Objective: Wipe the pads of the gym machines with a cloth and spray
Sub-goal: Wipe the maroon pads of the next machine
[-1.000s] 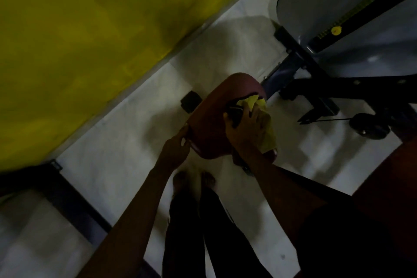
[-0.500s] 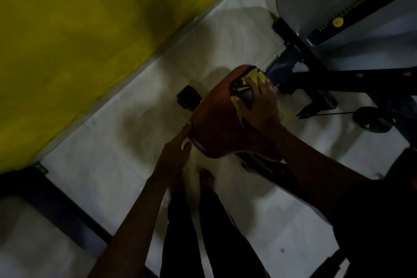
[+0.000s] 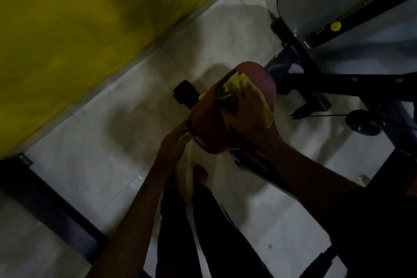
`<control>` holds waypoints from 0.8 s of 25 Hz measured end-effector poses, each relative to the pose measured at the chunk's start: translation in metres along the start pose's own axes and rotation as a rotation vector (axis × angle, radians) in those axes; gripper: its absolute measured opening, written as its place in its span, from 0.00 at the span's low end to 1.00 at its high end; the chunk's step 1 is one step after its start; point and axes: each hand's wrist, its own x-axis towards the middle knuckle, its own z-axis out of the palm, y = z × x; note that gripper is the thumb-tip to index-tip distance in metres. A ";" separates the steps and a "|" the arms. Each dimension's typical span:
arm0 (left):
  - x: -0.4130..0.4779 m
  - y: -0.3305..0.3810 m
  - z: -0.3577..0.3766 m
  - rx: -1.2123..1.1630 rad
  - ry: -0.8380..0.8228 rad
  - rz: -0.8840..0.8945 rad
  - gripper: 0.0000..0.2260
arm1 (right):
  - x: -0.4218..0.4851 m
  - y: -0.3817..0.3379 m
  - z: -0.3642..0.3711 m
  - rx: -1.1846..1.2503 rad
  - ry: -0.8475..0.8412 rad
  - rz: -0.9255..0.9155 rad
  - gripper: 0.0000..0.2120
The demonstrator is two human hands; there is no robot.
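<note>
Right hand pressing yellow cloth onto red pad, its finger curl too blurred to tell, left hand gripping the pad's lower edge

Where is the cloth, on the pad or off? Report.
On the pad: the right hand presses the yellow cloth against the red pad, while the left hand holds its edge.

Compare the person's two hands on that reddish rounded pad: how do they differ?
The right hand lies on top of the reddish rounded pad, pressing a yellow cloth; the left hand, without cloth, sits at the pad's near edge. The right reaches farther across. Both touch the same pad.
</note>
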 end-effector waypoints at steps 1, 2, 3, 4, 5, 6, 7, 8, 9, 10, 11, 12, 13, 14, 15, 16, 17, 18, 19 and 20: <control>0.000 -0.003 0.001 -0.094 0.019 -0.029 0.20 | 0.017 0.007 -0.002 0.022 0.048 0.102 0.33; -0.001 -0.005 0.001 -0.167 0.038 -0.073 0.19 | 0.031 0.009 -0.002 0.036 0.078 0.206 0.34; -0.002 -0.009 0.001 -0.225 0.050 -0.115 0.18 | 0.039 0.008 0.000 0.025 0.085 0.284 0.34; -0.003 -0.013 0.000 -0.269 0.054 -0.143 0.18 | 0.042 0.003 0.002 0.001 0.067 0.334 0.34; -0.005 -0.017 0.000 -0.301 0.047 -0.152 0.18 | 0.040 -0.005 0.005 -0.016 0.039 0.343 0.35; -0.005 -0.020 0.000 -0.335 0.034 -0.155 0.19 | 0.036 -0.013 0.007 -0.014 0.001 0.315 0.35; -0.004 -0.020 0.001 -0.372 0.033 -0.173 0.20 | 0.029 -0.022 0.006 -0.004 -0.038 0.251 0.35; -0.003 -0.017 0.002 -0.416 0.044 -0.203 0.22 | 0.019 -0.033 0.007 0.006 -0.071 0.166 0.35; -0.001 -0.016 0.002 -0.450 0.069 -0.233 0.23 | 0.004 -0.046 0.010 0.019 -0.096 0.087 0.35; -0.001 -0.014 0.003 -0.483 0.090 -0.251 0.25 | -0.014 -0.059 0.013 0.033 -0.118 0.026 0.35; 0.000 -0.012 0.002 -0.509 0.099 -0.259 0.27 | -0.031 -0.071 0.016 0.036 -0.131 -0.033 0.34; 0.001 -0.010 0.001 -0.540 0.081 -0.250 0.30 | -0.045 -0.080 0.019 0.024 -0.130 -0.099 0.33; 0.001 -0.010 0.000 -0.562 0.049 -0.240 0.32 | -0.053 -0.085 0.021 0.009 -0.127 -0.154 0.31; 0.001 -0.010 -0.003 -0.584 0.027 -0.241 0.34 | -0.054 -0.088 0.022 -0.003 -0.130 -0.194 0.29; 0.001 -0.010 -0.006 -0.596 0.032 -0.254 0.35 | -0.051 -0.089 0.022 -0.010 -0.143 -0.217 0.28; 0.001 -0.010 -0.007 -0.617 0.052 -0.272 0.36 | -0.043 -0.090 0.022 -0.021 -0.166 -0.221 0.29; 0.004 -0.013 -0.010 -0.630 0.080 -0.296 0.37 | -0.034 -0.091 0.021 -0.036 -0.186 -0.206 0.30; 0.006 -0.016 -0.012 -0.646 0.094 -0.306 0.38 | -0.029 -0.092 0.022 -0.047 -0.199 -0.185 0.30; 0.007 -0.019 -0.016 -0.658 0.091 -0.307 0.40 | -0.030 -0.094 0.022 -0.045 -0.198 -0.167 0.30; 0.009 -0.022 -0.019 -0.655 0.066 -0.293 0.41 | -0.038 -0.094 0.022 -0.034 -0.185 -0.163 0.29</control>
